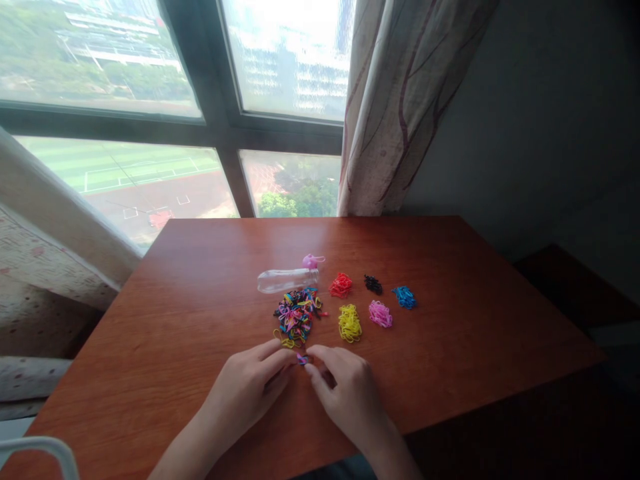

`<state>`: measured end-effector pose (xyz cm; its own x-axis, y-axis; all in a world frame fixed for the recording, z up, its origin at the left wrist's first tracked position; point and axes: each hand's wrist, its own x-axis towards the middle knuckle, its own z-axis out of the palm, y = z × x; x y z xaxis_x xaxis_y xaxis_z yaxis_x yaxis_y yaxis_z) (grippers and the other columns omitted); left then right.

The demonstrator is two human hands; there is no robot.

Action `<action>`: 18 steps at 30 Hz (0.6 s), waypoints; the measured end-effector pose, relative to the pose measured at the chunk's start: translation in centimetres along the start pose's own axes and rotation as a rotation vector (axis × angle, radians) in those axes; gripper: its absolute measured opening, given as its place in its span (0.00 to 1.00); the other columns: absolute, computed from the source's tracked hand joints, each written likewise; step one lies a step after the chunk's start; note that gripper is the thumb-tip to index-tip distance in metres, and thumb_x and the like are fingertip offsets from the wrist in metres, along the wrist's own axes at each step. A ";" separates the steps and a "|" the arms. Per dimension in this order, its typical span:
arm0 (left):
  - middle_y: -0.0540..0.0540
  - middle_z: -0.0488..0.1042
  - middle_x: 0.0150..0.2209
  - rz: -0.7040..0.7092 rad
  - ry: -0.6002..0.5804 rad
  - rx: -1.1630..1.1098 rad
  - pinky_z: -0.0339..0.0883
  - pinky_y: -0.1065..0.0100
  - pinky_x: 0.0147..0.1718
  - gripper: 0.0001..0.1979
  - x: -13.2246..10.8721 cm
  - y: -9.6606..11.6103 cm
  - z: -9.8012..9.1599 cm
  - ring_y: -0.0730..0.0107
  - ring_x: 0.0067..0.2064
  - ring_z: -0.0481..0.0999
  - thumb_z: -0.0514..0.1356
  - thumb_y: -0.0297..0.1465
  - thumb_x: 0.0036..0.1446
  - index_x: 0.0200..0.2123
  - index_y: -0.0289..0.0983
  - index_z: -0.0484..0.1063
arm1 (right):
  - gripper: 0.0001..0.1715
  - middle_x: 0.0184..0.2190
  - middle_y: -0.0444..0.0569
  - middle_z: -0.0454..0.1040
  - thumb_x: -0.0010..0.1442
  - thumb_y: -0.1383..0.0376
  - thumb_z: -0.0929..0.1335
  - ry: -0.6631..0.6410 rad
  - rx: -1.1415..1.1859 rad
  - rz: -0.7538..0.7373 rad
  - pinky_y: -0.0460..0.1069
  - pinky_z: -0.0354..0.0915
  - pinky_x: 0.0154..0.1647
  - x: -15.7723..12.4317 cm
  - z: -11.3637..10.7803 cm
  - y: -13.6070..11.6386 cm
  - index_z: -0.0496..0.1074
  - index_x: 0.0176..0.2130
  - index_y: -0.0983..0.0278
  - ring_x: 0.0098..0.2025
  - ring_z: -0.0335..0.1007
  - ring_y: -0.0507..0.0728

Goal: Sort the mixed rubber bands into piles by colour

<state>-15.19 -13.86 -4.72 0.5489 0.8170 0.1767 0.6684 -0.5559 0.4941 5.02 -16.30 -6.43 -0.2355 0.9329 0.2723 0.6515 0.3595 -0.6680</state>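
Note:
My left hand and my right hand meet near the front of the table, fingertips almost together. Between them is a small cluster of purple and dark blue rubber bands, pinched by the fingers of both hands and partly covered by them. Just beyond lies a mixed heap of coloured rubber bands, with a few yellow ones at its near edge. Single-colour piles sit to the right: red bands, yellow bands, black bands, pink bands and blue bands.
A clear plastic bottle lies on its side behind the heap, beside a pink cap with a loop. The brown wooden table reaches to a window with curtains. A white curved bar shows at lower left.

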 end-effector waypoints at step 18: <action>0.51 0.80 0.40 0.031 0.040 -0.011 0.70 0.72 0.34 0.12 -0.1 -0.1 0.2 0.68 0.38 0.81 0.52 0.26 0.64 0.44 0.45 0.73 | 0.14 0.28 0.46 0.77 0.64 0.56 0.66 0.408 -0.127 0.210 0.46 0.65 0.30 0.2 -7.7 8.0 0.77 0.38 0.61 0.27 0.73 0.54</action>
<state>-15.21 -13.86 -4.96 0.5488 0.8050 0.2255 0.6460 -0.5795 0.4968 15.77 -13.37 -6.36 0.1971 0.8919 0.4071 0.7436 0.1347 -0.6550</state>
